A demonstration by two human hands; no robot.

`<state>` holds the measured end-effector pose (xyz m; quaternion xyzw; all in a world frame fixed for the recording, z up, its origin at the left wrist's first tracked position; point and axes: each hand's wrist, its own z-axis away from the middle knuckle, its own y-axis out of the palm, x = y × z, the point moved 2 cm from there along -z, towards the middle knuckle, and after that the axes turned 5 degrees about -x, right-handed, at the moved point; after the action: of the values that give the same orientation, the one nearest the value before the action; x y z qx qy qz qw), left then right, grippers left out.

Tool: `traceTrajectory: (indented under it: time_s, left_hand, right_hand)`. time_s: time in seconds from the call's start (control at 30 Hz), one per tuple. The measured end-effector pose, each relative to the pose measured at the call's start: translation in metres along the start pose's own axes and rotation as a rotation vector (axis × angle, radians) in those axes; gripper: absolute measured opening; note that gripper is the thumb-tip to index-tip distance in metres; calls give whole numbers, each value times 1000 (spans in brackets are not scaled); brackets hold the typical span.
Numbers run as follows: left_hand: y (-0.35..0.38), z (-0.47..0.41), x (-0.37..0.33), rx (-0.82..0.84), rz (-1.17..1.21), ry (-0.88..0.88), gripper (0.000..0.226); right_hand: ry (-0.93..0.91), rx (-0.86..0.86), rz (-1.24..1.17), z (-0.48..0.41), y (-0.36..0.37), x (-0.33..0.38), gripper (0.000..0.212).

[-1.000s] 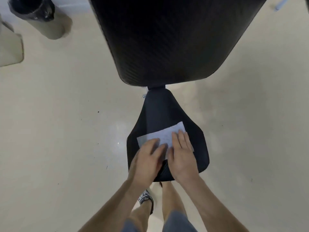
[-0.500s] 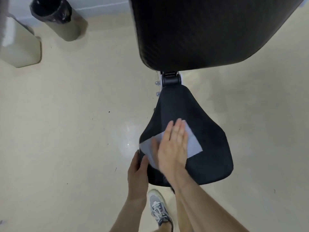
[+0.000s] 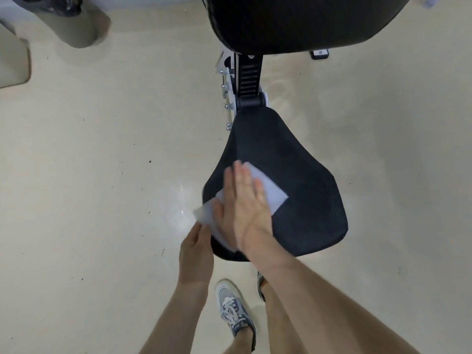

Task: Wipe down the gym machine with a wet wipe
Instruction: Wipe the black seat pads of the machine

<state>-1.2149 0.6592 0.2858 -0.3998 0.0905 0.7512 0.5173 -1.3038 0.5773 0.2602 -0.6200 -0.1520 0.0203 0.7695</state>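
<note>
Nearest to us, on the near side of the black textured seat pad, a grey-and-white lace-up sneaker stands on the pale beige floor. The left hand is at the seat pad's near left edge. Its fingertips meet the overhanging corner of the white rectangular wet wipe, but blur hides whether they pinch that corner or merely touch it, so we cannot tell. The right hand lies on the seat pad's left half, palm down and fingers straight, pressing the wipe flat against the upholstery. The wipe is spread under that palm, mostly on the pad's left portion, with one corner projecting past the left rim.

We judge the step in hand to be the wiping of the seat pad, with the right hand driving the stroke. The pad's right half and far narrow end lie outside the wipe's present footprint. The next move therefore calls for flat, even pressure carried toward those zones, without letting the wipe bunch or slip off the left rim.

Beyond the seat pad's far end, a black ribbed adjustment bracket between white bolted plates joins it to the large black padded backrest — both belong to the machine and would need wiping too. Far to the left of the seat pad stands a beige bin with a black liner.
</note>
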Motion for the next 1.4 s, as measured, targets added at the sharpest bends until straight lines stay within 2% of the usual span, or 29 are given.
traceTrajectory:
  time_s: [0.1, 0.17, 0.23, 0.3, 0.37, 0.4, 0.47, 0.53, 0.57, 0.6, 0.67, 0.73, 0.77, 0.8, 0.9, 0.97, 1.0, 1.03, 1.1, 1.17, 1.2, 1.27, 1.33, 1.4]
  left_hand:
    - [1, 0, -8, -7, -56, 57, 31]
    - [10, 2, -12, 3, -149, 93, 24]
    - [20, 1, -15, 24, -208, 97, 23]
    - [24, -1, -16, 44, -206, 73, 19]
    - [21, -4, -20, 28, -151, 40, 21]
    - [20, -7, -19, 17, -136, 18, 26]
    - [20, -10, -17, -3, -149, -6, 35]
    - [25, -15, -13, -25, -143, -44, 41]
    - [28, -14, -14, -38, -113, -69, 43]
    - [29, -16, -14, -53, -62, -90, 44]
    - [28, -17, -16, -84, 42, -119, 45]
    - [27, -17, -18, -100, 68, -109, 43]
    - [27, -18, -16, -104, 54, -105, 42]
    - [27, -18, -15, -93, 11, -95, 42]
    - [33, -20, -13, -29, -368, 46, 52]
    - [37, -20, -16, -14, -725, 369, 61]
    - [43, -21, -18, -1, -840, 510, 64]
    - [48, -22, -19, -1, -903, 570, 65]
    - [54, -26, -17, -34, -983, 589, 63]
    - [56, -28, -14, -85, -1051, 615, 61]
    - [56, -29, -12, -105, -1082, 628, 62]
    - [57, -28, -10, -119, -1123, 636, 63]
    - [58, -28, -10, -121, -1134, 644, 64]
    - [59, -29, -10, -136, -1134, 639, 64]
  right_hand:
    - [-258, 24, 32, 50, -4, -20, 63]
    - [-239, 22, 35, 58, -12, -58, 56]
    - [-175, 5, -75, 37, -22, -76, 52]
    - [-205, 65, -169, 12, -35, -66, 59]
    - [-272, 3, -118, 3, -48, -46, 59]
    - [-254, -48, -70, 4, -51, -42, 54]
    - [-83, -98, -5, 10, -43, -41, 50]
    - [46, -69, 25, 19, -25, -36, 58]
    - [25, -42, 30, 27, -12, -32, 59]
    - [-54, -22, 21, 33, -3, -27, 58]
    - [-325, 47, 29, 32, 8, -18, 58]
    - [-619, 117, 45, 6, 6, -10, 59]
    - [-689, 146, 51, -16, 2, -7, 58]
    - [-670, 149, 42, -43, -5, -8, 56]
    - [-330, 110, 91, -104, -17, -49, 56]
    - [-157, 67, 117, -85, -22, -77, 59]
    - [-147, 29, 121, -61, -22, -81, 61]
    - [-179, 14, 110, -37, -23, -76, 61]
    - [-339, 63, 63, -15, -20, -62, 58]
    - [-525, 140, 34, -51, -17, -54, 54]
    - [-558, 141, 32, -78, -18, -52, 54]
    - [-464, 118, 68, -131, -23, -57, 54]
    - [-254, 70, 124, -158, -28, -80, 56]
    - [-43, 56, 60, -148, -29, -108, 59]
